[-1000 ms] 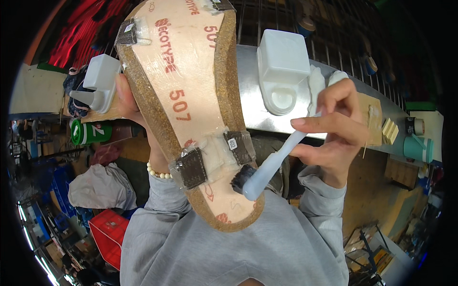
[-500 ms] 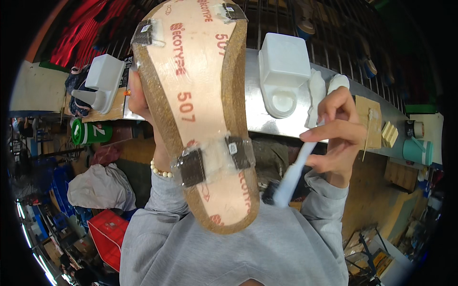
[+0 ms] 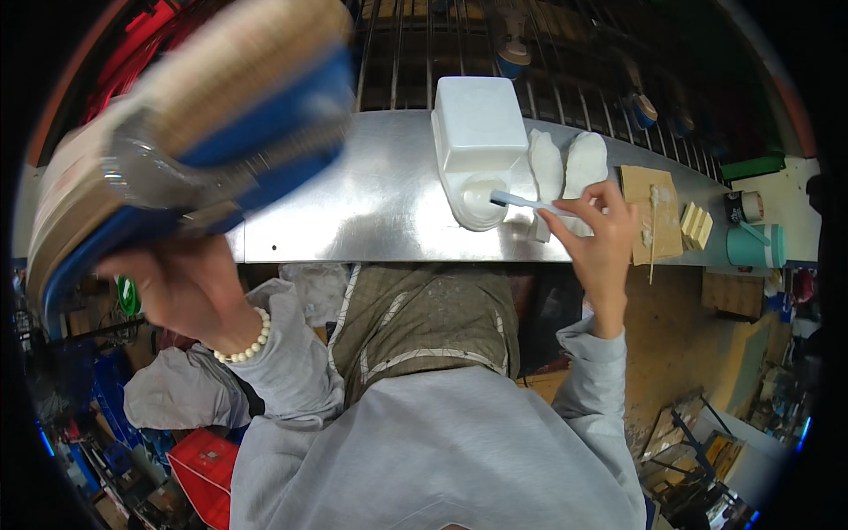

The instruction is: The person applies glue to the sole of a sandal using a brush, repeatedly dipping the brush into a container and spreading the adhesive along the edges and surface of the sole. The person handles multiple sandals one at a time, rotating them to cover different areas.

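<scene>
In my left hand (image 3: 190,287), raised at the left, is a sandal (image 3: 256,97) with a cork-coloured sole, a blue shoe last inside and a clear wrapped strap. It is tilted and blurred by motion, and it hides part of my fingers. My right hand (image 3: 601,230) pinches a toothbrush (image 3: 526,202) with a pale handle. The dark-bristled head of the brush is at the round cup of a white plastic dispenser (image 3: 483,124). White liquid seems to fill that cup. Two white, rag-like pads (image 3: 586,163) lie to the right of the dispenser.
The metal bench (image 3: 389,203) runs across in front of me. At its right are cardboard (image 3: 640,190) with a thin stick, pale wooden blocks (image 3: 696,225) and a teal mug (image 3: 749,246). Behind is a barred rack (image 3: 406,53) with more shoes. A red crate (image 3: 203,459) stands below left.
My left hand has swung the sandal from the centre to the upper left, turning its sole away. My right hand has brought the toothbrush from beside the sole to the dispenser's cup.
</scene>
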{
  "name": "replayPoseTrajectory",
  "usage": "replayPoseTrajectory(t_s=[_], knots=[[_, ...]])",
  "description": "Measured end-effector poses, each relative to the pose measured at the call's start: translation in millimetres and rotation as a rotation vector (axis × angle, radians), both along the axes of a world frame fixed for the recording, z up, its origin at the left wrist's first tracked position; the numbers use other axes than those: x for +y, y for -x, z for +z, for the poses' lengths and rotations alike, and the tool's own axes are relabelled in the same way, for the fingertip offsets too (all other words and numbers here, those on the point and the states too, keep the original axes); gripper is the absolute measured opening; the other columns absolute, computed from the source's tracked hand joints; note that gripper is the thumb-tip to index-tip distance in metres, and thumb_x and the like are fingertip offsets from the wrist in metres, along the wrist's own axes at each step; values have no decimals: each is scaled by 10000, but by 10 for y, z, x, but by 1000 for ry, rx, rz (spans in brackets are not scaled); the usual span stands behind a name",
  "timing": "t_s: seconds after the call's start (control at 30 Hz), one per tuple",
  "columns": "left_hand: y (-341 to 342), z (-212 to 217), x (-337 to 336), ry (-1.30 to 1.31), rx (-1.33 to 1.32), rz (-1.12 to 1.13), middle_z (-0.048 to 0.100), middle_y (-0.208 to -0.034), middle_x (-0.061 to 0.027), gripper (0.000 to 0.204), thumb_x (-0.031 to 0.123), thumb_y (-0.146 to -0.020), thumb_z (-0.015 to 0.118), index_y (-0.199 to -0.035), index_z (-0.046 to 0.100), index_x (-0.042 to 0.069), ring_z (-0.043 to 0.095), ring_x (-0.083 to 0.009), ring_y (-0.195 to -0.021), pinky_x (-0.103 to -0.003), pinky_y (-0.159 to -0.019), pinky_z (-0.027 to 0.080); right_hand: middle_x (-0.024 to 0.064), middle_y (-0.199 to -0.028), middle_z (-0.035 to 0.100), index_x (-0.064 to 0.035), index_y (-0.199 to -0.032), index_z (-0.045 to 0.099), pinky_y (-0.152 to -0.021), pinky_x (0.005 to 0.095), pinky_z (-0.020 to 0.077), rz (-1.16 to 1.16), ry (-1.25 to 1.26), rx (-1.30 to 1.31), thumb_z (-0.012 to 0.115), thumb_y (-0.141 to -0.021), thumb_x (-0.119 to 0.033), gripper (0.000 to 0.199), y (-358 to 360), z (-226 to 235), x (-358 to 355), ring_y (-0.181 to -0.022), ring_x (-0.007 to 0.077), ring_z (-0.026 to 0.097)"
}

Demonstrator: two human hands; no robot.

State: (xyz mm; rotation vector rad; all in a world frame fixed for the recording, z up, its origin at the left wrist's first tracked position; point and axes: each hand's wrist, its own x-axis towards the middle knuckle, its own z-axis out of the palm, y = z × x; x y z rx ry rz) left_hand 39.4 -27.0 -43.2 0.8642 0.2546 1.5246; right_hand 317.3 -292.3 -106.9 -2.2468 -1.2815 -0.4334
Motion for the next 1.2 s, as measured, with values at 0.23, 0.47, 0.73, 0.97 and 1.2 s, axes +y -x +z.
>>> replayPoseTrajectory(t_s=[0.23,0.47,0.73,0.97,1.2], knots=[[-163,196,178,-348,-180,-574,387,-1575,-100,947,420,-713,865,-1499,411,152,290,-347,-1482,-694,-1194,160,4,-858,520,-132,-853,780,-746,353,316,-57,-14,3,884,-668,-254,246,17,-279,114,-765,186,483],[-221,-112,50,52,37,73,358,-1573,-155,844,378,-815,770,-1496,364,86,349,-343,-1445,-585,-1205,239,33,-822,467,-88,-820,771,-611,331,314,-83,-112,88,867,-711,-207,187,88,-420,-26,-680,178,471],[-695,-112,-353,-151,202,111,319,-1546,-264,711,302,-863,628,-1460,291,113,435,-410,-1373,-543,-1100,416,-6,-817,404,-57,-879,801,-566,276,293,33,-561,559,883,-699,-268,289,225,133,142,-671,118,417],[-821,123,-512,100,74,-237,303,-1546,-331,934,331,-779,508,-1612,140,124,460,-447,-1360,-569,-1094,444,-12,-806,383,-148,-881,819,-608,282,291,313,-569,48,923,-457,-400,504,459,1019,368,-739,147,412],[-638,45,-735,-203,288,-313,152,-1618,-321,961,272,-681,725,-1545,362,58,110,-407,-1532,-513,-1232,125,-4,-829,389,-111,-913,797,-601,286,291,271,-638,-84,913,-468,-355,521,440,1250,559,-735,152,402]])
